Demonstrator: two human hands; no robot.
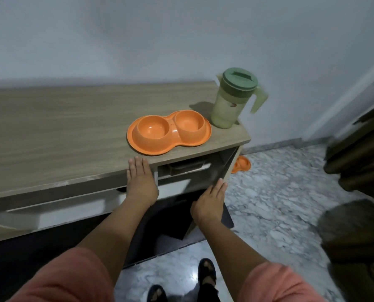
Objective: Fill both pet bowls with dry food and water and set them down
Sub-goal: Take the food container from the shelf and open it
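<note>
The person's left hand (pixel 141 182) lies flat with straight fingers at the front edge of the wooden cabinet top (pixel 72 127), holding nothing. The right hand (pixel 210 201) is likewise released, fingers straight, reaching toward the edge of the open cabinet door (pixel 227 164); whether it touches the door cannot be told.

Just beyond the left hand's fingertips, on the cabinet top, sits the orange double pet bowl (pixel 169 131); both of its wells show bare orange, with no food or water visible. Beyond the right hand and just beside the bowl's far right end stands a pale green pitcher (pixel 231 105) with its darker green lid on; its contents cannot be made out through the cloudy wall.

Right of the right hand, behind the cabinet's side, a second orange bowl (pixel 242 164) lies on the marble floor (pixel 279 203), mostly hidden.
</note>
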